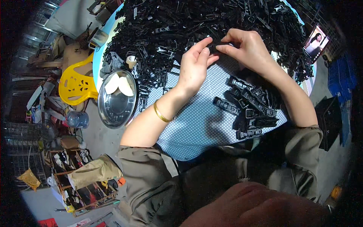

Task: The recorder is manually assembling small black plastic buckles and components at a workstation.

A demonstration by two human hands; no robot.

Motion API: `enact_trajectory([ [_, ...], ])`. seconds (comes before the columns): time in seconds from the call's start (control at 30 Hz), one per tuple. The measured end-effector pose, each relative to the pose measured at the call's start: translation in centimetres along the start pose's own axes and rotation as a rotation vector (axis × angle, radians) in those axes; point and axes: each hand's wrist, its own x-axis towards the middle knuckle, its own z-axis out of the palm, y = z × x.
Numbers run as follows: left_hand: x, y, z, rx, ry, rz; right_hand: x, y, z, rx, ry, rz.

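Above the near edge of a big heap of black plastic pieces (181, 22), my two hands face each other, fingertips close together. The fingers of my left hand (193, 68) are bent toward the right, thumb near the forefinger. Thumb and forefinger of my right hand (251, 49) come together in a pinch. Whatever lies between the fingertips is dark and merges with the heap behind it, so its kind does not show. Below my right hand, a smaller pile of black clip-like parts (253, 100) lies on the blue-and-white dotted cloth (185, 128).
On the left are a clear oval tray (113, 119) with white wedge-shaped pieces (124, 87), a roll of tape (131, 61) and a yellow plastic chair (73, 85). A lit screen (317, 43) stands at the right. A cluttered rack (85, 181) is at lower left.
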Motion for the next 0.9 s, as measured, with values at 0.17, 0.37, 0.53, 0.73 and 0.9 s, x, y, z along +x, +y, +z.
enact_trajectory([
  [0.17, 0.0, 0.2, -0.2, 0.047, -0.021, 0.03, 0.0, 1.3, 1.0, -0.107, 0.201, -0.297],
  [0.37, -0.5, 1.5, 0.4, 0.168, -0.082, 0.013, 0.0, 1.9, 1.2, 0.084, 0.165, -0.207],
  [0.53, -0.3, 1.8, 0.0, 0.013, -0.142, -0.013, 0.2, 0.9, -0.5, 0.425, -0.306, 0.35],
  [0.73, 0.1, 2.6, -0.6, -0.122, -0.181, -0.04, 0.4, 1.6, -1.6, 0.61, -0.432, 0.213],
  [0.9, 0.0, 2.8, -0.6, -0.124, -0.212, -0.035, 0.7, 2.5, -1.2, 0.678, -0.364, 0.084],
])
